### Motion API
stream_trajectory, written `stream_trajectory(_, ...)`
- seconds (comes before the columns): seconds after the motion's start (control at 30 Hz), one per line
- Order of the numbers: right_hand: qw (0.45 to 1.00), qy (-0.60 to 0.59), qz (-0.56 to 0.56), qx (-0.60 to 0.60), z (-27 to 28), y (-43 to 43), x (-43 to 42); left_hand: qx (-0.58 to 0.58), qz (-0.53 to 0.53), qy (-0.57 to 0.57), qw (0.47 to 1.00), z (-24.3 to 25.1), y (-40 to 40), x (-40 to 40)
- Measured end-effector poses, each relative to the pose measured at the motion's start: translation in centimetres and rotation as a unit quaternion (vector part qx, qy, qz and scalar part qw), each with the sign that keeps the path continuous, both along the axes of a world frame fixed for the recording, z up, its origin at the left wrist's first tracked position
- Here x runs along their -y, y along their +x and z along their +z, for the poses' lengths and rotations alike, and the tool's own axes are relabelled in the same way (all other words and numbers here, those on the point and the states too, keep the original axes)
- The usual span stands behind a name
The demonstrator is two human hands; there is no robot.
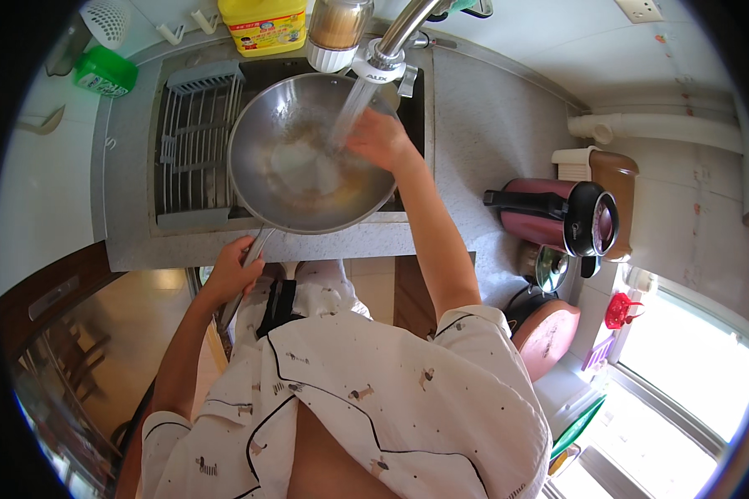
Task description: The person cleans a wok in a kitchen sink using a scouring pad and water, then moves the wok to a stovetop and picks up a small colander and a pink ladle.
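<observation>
A wide stainless steel wok [268, 181] is over the sink, and a little cloudy liquid lies in its bottom. My left hand [234, 272] is closed round the wok's metal handle [259, 246] near the counter's front edge. Water runs from the faucet's white spray head [374, 67] into the wok. Beside that stream, my right hand [377, 138] is over the wok's right inner side; its fingertips are blurred by the water, and I cannot tell whether it holds something.
A grey dish rack [200, 140] spans the sink's left part. Behind stand a yellow jug [268, 28] and a ribbed white-based container [334, 37]; a green bottle [106, 72] is at the left. An electric kettle [537, 212], a glass lid [552, 268] and a pinkish round pan [549, 337] are at the right.
</observation>
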State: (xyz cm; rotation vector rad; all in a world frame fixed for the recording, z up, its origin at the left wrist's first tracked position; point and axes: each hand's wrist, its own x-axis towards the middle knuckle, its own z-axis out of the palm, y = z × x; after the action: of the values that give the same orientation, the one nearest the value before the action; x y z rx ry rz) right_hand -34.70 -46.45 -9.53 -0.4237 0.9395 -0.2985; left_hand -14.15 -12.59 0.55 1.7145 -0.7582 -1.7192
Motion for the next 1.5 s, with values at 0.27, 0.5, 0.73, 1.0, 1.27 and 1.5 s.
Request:
stream_trajectory(0.27, 0.971, -0.195, -0.090, -0.104, 4.2, -1.8, 5.1, -0.004, 0.014, 0.003, 1.000, -0.7, 0.1, -0.8)
stream_trajectory(0.5, 0.943, -0.257, -0.120, -0.173, 5.0, -1.6, 10.8, -0.010, 0.032, -0.012, 0.999, -1.0, -0.3, -1.1)
stream_trajectory(0.73, 0.926, -0.305, -0.135, -0.176, 4.4, -2.3, 17.3, -0.010, 0.030, -0.017, 0.999, -1.2, -0.5, -1.0)
stream_trajectory(1.0, 0.924, -0.272, -0.171, -0.206, 4.7, -1.2, 18.7, 0.004, 0.033, -0.002, 0.999, -0.6, -0.6, -0.8)
stream_trajectory(1.27, 0.907, -0.287, -0.221, -0.216, 5.1, -0.6, 18.4, 0.009, 0.034, 0.016, 0.999, -0.2, -0.6, -0.5)
stream_trajectory(1.5, 0.862, -0.389, -0.235, -0.224, 3.1, 3.0, 13.2, 0.015, 0.042, 0.032, 0.999, -0.3, -0.5, -1.2)
